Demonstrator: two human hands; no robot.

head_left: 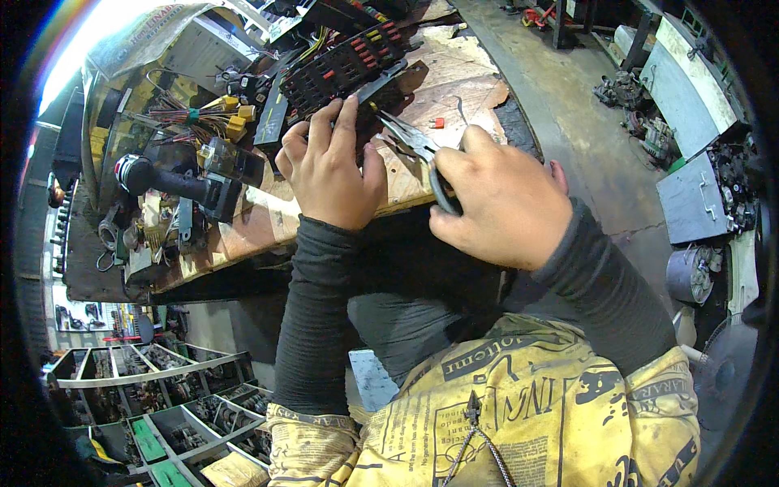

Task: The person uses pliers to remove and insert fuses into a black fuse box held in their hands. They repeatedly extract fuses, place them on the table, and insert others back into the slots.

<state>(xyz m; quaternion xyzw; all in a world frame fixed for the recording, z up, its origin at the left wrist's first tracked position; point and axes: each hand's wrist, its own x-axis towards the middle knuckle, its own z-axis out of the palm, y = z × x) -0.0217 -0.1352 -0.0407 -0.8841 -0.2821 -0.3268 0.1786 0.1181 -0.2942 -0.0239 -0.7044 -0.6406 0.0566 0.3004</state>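
Observation:
A black fuse box (345, 69) with rows of red and yellow fuses lies tilted on the workbench. My left hand (334, 174) rests against its near edge, fingers stretched and thumb apart, gripping nothing that I can see. In my right hand (511, 195) is a pair of needle-nose pliers (415, 140), fingers wrapped round the dark handles. The plier tips point up and left toward the near right edge of the box; whether they pinch anything is too small to tell. Just right of the pliers a small red fuse (438, 123) lies on the worn wooden top.
Left of the box lie a cordless power tool (178, 183) and a wire bundle with yellow connectors (207, 118). The workbench (268, 227) has a near edge in front of me. Below left stands a divided parts rack (154, 373). Machine parts (649, 134) sit on the floor at right.

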